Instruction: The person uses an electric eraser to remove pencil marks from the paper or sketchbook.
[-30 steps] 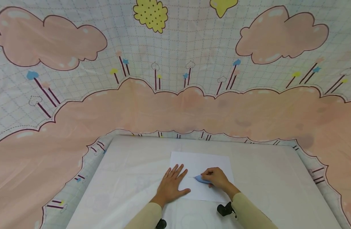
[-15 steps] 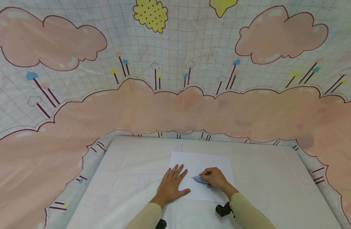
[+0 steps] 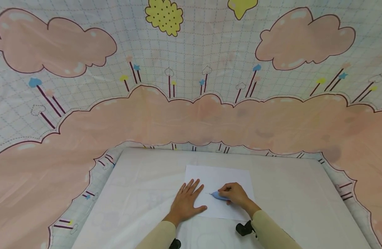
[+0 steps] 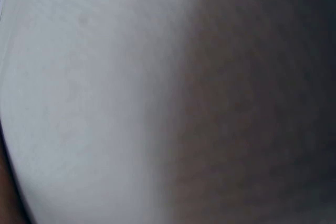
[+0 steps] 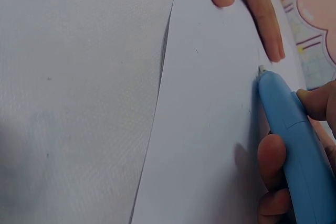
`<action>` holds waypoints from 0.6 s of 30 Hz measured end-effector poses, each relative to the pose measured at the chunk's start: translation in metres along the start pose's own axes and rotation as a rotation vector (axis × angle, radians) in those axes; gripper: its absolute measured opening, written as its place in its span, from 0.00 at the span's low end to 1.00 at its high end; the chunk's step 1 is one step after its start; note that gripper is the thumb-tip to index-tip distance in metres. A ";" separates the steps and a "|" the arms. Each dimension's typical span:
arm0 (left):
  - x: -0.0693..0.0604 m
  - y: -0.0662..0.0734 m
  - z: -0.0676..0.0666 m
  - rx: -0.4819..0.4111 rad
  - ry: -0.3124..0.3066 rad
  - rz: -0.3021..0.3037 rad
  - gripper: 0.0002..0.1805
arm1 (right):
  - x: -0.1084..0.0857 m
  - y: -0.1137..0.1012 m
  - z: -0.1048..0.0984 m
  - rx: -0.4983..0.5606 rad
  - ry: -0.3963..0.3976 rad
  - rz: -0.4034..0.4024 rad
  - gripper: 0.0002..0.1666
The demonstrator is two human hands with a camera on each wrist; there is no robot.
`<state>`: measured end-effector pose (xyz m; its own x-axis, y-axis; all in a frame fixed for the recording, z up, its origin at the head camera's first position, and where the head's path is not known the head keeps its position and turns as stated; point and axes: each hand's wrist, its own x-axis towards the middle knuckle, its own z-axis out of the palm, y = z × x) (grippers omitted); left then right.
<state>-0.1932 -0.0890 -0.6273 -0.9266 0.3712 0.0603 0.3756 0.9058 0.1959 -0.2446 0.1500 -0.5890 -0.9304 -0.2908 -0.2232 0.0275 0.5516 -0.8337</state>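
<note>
A sheet of white paper (image 3: 222, 174) lies on the table with a thin drawn line (image 3: 207, 193) near its middle. My left hand (image 3: 185, 204) rests flat with spread fingers on the paper's left side. My right hand (image 3: 237, 194) grips a blue electric eraser (image 5: 294, 140), one finger on its button. The eraser's small pale tip (image 5: 262, 69) points left, at the end of the line, close to or touching the paper. In the right wrist view, left fingers (image 5: 265, 22) appear just beyond that tip. The left wrist view is mostly blurred.
The white table (image 3: 141, 173) spreads around the paper. A patterned cloth (image 3: 191, 121) with clouds hangs behind it and shows along its sides. A black wrist device (image 3: 244, 228) sits by the right cuff, another (image 3: 175, 243) by the left.
The right hand and the electric eraser shifted slightly left, then slightly back right, along the line. The left hand has stayed in place on the paper.
</note>
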 end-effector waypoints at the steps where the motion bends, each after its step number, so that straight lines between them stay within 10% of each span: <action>1: 0.000 0.000 0.000 -0.001 -0.002 -0.003 0.47 | 0.000 0.000 0.001 0.002 -0.002 -0.003 0.06; 18: 0.002 -0.002 0.007 0.028 0.006 -0.011 0.47 | 0.001 0.001 -0.003 -0.037 0.019 0.014 0.05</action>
<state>-0.1957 -0.0883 -0.6341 -0.9306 0.3602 0.0644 0.3659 0.9151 0.1691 -0.2464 0.1524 -0.5881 -0.9367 -0.2683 -0.2249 0.0275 0.5840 -0.8113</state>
